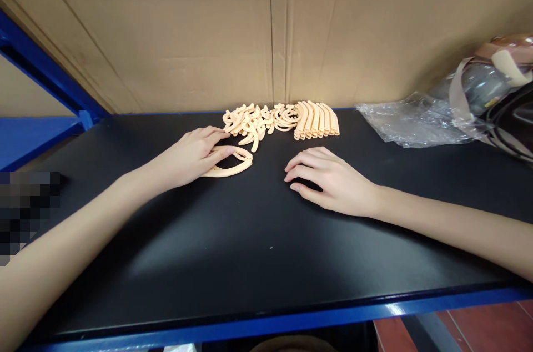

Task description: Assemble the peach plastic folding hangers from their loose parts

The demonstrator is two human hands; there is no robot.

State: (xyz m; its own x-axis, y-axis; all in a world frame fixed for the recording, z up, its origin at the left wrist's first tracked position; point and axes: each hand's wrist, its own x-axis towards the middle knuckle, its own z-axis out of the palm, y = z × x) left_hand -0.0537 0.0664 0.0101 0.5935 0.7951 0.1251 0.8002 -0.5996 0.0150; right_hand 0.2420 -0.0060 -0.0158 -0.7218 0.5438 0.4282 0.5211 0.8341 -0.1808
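Note:
My left hand (189,155) lies on a pair of peach-coloured curved plastic pieces (233,166) that rest flat on the black tabletop (258,246), its fingers closed over their upper edge. My right hand (328,180) rests palm down on the table a little to the right, fingers loosely stretched and holding nothing. Behind both hands sits a loose pile of the same curved pieces (258,119), with a neat row of stacked pieces (317,119) beside it on the right.
A cardboard wall (266,30) closes the back of the table. Crumpled clear plastic wrap (410,121) and a bagged bundle of dark and brown items (495,91) lie at the right. A blue metal frame (37,69) runs along the left and the front edge.

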